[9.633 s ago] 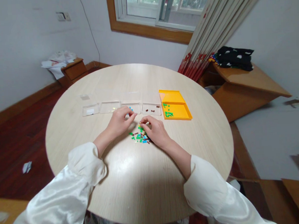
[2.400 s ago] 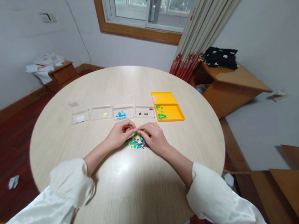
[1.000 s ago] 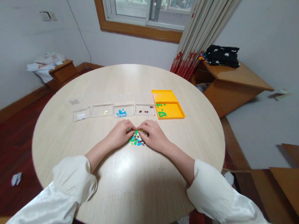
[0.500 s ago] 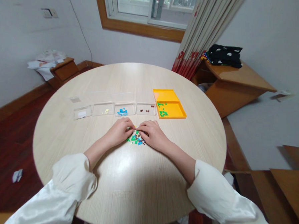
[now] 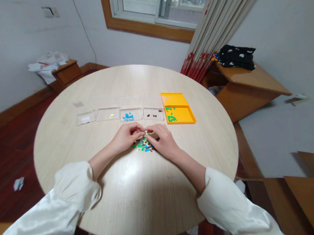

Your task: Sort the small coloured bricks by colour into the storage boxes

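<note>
My left hand [image 5: 126, 136] and my right hand [image 5: 162, 139] meet fingertip to fingertip over the far side of a small pile of toy bricks [image 5: 143, 146]. The fingers of both are pinched together; whatever they hold between them is too small to make out. Green, blue, brown and pale yellow pieces are mixed in the pile. Beyond the hands stands a row of open clear boxes. One holds blue bricks [image 5: 128, 117], another brown bricks [image 5: 154, 115], another pale yellow bricks [image 5: 111, 116]. Green bricks [image 5: 171, 118] lie in an open yellow box [image 5: 184, 119].
The round wooden table [image 5: 134, 188] carries everything. At the left end of the row is a clear box [image 5: 85, 117] with a white piece in it. A side cabinet [image 5: 250, 88] with black patterned cloth stands at the right, near the curtain [image 5: 207, 27].
Both hands have shifted slightly, their fingertips now closer together and a little farther right and up over the pile. The boxes have not moved.
</note>
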Available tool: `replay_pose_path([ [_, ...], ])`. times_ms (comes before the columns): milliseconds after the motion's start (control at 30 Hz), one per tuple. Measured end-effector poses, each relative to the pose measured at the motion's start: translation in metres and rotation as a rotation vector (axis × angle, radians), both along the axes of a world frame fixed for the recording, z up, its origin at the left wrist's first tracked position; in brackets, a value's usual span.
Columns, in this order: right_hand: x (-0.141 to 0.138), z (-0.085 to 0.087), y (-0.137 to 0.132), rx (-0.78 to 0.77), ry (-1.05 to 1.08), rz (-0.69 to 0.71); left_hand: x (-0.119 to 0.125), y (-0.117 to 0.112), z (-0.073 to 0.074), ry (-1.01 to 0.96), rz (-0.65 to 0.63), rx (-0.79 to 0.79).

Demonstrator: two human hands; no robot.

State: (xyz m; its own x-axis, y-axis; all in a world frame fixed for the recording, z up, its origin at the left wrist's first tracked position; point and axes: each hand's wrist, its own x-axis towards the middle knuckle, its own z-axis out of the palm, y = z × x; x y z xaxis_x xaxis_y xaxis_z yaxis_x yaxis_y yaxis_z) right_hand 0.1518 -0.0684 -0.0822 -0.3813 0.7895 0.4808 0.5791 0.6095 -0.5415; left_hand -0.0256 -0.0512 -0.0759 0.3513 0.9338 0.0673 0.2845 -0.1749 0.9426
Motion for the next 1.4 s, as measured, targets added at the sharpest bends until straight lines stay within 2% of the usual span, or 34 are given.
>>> replay_pose_path([
  [200, 0.000, 0.002, -0.001, 0.028, 0.002, 0.024, 0.003, -0.002, -0.001, -0.136, -0.043, -0.120],
  [433, 0.001, 0.002, -0.001, 0.025, 0.011, 0.026, 0.003, -0.006, 0.004, -0.132, -0.055, -0.103],
  [567, 0.005, 0.005, 0.000, 0.028, 0.036, 0.009, 0.001, -0.006, 0.008, -0.072, 0.001, 0.025],
  [700, 0.021, 0.006, 0.012, 0.079, 0.091, -0.120, -0.013, 0.000, 0.010, 0.229, 0.196, 0.262],
  [767, 0.036, 0.005, 0.022, 0.105, 0.123, -0.215, -0.022, 0.004, 0.010, 0.365, 0.218, 0.339],
  [900, 0.067, 0.000, 0.042, 0.100, 0.149, -0.409, -0.031, 0.009, 0.008, 0.491, 0.076, 0.371],
  [1000, 0.084, -0.005, 0.051, 0.079, 0.149, -0.475, -0.030, 0.008, 0.006, 0.514, -0.003, 0.344],
  [1200, 0.087, -0.012, 0.055, 0.097, 0.105, -0.458, -0.022, 0.007, 0.001, 0.526, -0.043, 0.323],
  [1400, 0.077, -0.009, 0.049, 0.131, 0.091, -0.405, -0.019, 0.005, 0.005, 0.501, -0.034, 0.281],
])
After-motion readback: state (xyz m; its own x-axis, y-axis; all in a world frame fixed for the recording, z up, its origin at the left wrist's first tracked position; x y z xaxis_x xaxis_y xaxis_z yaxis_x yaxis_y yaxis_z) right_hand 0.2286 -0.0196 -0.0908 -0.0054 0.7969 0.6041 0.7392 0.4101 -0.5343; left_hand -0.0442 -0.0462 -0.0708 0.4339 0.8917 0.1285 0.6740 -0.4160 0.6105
